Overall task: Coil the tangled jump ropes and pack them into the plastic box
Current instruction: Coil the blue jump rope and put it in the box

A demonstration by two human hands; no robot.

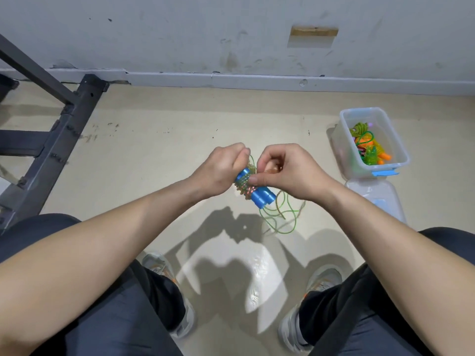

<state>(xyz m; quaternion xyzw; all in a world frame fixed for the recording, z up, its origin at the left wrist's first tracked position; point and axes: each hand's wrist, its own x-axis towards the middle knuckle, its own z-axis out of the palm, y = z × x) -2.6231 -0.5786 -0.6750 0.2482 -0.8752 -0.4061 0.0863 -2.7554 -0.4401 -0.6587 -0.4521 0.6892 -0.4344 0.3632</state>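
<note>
Blue plastic in the grip: twin handles (pixel 261 199) clamped side by side in the left hand (pixel 218 170), fingers curled round their far end, near end poking out toward the body. Held together like that, most likely, to serve as a spool for the green rope (pixel 244 188), wound round them in tight turns between the two hands. Closed too, the right hand (pixel 288 173), thumb pressed against the turns, fingertips bunched above and pinching what looks like the working strand; exact finger hold hidden behind the knuckles. Pressing there, by the look of it, to keep the winding from springing loose while adding another turn. Just below the right hand, loose loops (pixel 276 215) dangling from the handles' near end, either clear of the floor (pixel 154 150) or barely brushing it; cannot tell which. Some cord left to take up, then, before packing. Off to the right of the right hand and farther from the body, plastic box (pixel 359 110) standing open on the floor, with other bundled ropes (pixel 366 146) in green and orange lying inside. Nearer than the box, its clear lid (pixel 372 199) flat on the floor, left off presumably to keep the drop-in easy. Well away to the left of the left hand, dark metal frame (pixel 77 109) against the wall (pixel 231 34).
</note>
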